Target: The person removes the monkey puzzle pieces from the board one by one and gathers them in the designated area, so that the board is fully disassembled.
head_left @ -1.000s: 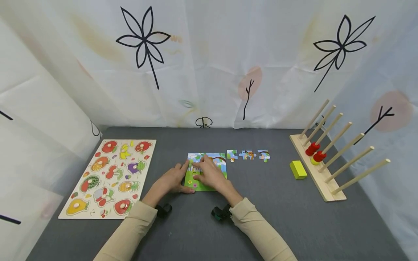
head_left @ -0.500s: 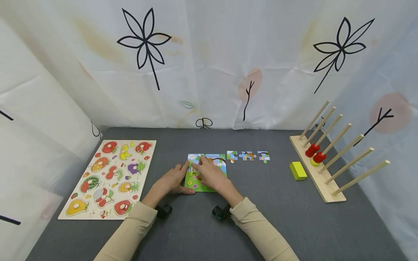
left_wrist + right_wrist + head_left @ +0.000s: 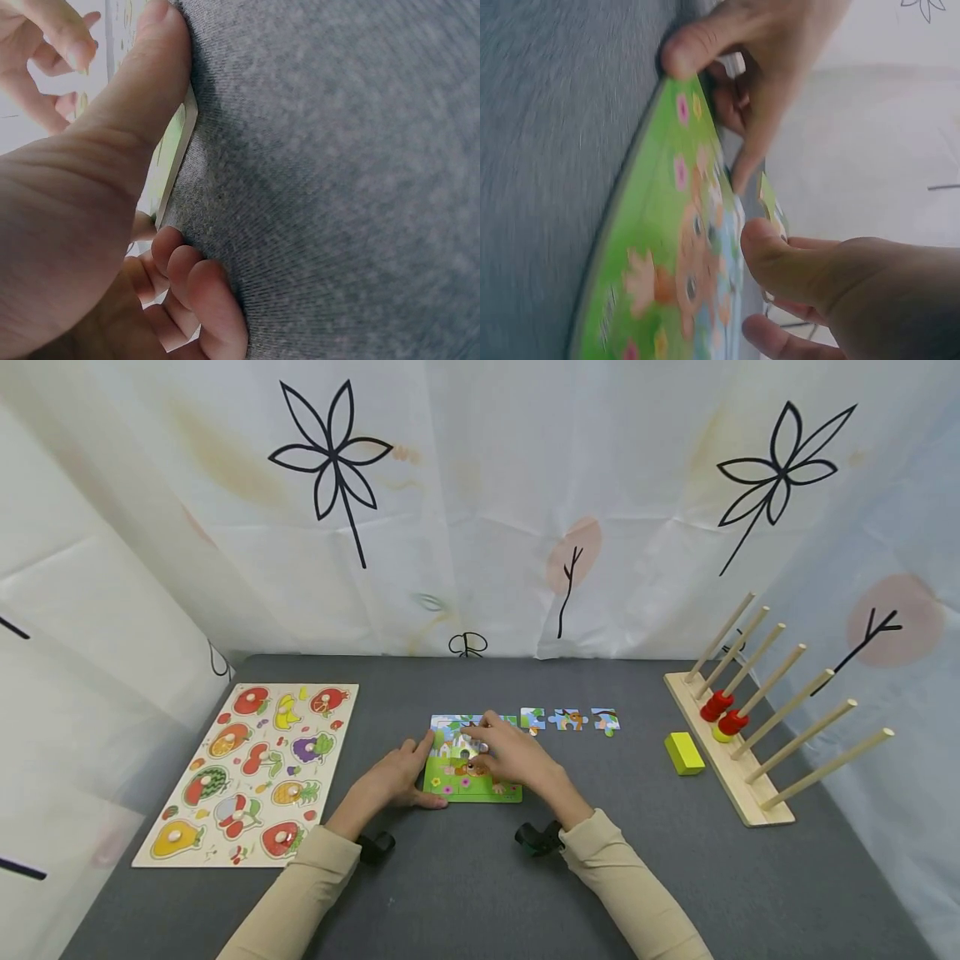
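A picture jigsaw puzzle (image 3: 450, 789), with green grass, flowers and a cartoon animal, lies flat on the grey table. My left hand (image 3: 395, 774) is at its left side, the thumb touching the near left corner and the extended index finger lying along the left edge. The other left fingers are curled in the left wrist view. Over the puzzle's right part, my right hand (image 3: 517, 752) pinches a small jigsaw piece (image 3: 768, 196) between thumb and fingers, raised off the board. Part of the puzzle is hidden beneath this hand.
Several loose pieces, one an animal piece (image 3: 568, 719), lie behind the puzzle to the right. A fruit peg board (image 3: 217, 810) lies on the left. At right stand a yellow block (image 3: 684, 753) and a wooden peg rack (image 3: 738, 768) with red and yellow beads.
My right hand has moved from the puzzle's upper left toward the right, its index finger no longer pointing down at the board. A pinched piece now shows in it. My left hand has stayed put.
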### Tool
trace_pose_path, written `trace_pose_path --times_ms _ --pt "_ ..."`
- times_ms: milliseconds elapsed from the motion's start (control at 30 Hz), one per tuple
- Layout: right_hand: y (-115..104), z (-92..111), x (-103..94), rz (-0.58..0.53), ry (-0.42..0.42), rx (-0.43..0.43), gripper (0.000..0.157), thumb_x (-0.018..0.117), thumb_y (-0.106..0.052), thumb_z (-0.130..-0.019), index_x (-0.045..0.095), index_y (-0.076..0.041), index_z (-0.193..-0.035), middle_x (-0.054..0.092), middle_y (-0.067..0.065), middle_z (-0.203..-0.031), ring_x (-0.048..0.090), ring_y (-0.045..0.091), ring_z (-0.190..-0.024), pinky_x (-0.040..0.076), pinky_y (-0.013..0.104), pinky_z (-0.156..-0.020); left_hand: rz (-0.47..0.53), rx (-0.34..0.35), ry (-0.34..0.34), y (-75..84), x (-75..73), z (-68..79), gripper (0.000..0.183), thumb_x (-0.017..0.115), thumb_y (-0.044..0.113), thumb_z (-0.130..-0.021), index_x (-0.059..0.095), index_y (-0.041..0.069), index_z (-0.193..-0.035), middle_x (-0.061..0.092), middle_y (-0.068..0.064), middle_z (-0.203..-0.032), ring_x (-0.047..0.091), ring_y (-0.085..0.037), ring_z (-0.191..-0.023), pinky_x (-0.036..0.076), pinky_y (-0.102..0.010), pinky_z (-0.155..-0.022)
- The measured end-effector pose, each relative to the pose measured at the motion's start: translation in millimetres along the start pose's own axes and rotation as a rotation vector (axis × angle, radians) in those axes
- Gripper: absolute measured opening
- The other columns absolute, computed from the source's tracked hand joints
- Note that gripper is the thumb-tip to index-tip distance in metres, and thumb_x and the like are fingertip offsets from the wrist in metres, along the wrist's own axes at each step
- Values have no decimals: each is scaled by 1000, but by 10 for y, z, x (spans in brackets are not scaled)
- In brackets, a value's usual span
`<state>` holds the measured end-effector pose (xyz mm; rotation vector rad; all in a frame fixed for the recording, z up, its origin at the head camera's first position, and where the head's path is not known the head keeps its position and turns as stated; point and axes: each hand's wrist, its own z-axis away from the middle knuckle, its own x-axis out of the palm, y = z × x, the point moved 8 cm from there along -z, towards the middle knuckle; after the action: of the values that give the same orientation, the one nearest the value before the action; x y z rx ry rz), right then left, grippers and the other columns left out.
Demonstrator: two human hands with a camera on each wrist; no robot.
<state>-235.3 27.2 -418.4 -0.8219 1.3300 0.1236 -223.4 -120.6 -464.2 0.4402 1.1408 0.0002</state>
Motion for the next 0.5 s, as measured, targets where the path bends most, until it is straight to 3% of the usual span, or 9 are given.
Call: trace_pose_path --times_ms 233,500 --pt "185 165 -134 -7 -43 11 53 71 -18 -97 57 -12 -147 56 10 -120 50 13 -82 38 24 -61 0 -6 -4 -11 15 -6 120 86 51 -79 17 1 -163 50 -27 -137 59 -35 -110 51 -51 -96" --pt "397 342 -264 20 -60 11 51 72 -16 -96 59 -10 -145 58 9 -115 49 11 -80 40 24 -66 8 9 -6 11 0 10 121 87 50 -79 16 0 -163 48 -28 -140 58 -37 -116 49 -52 -99"
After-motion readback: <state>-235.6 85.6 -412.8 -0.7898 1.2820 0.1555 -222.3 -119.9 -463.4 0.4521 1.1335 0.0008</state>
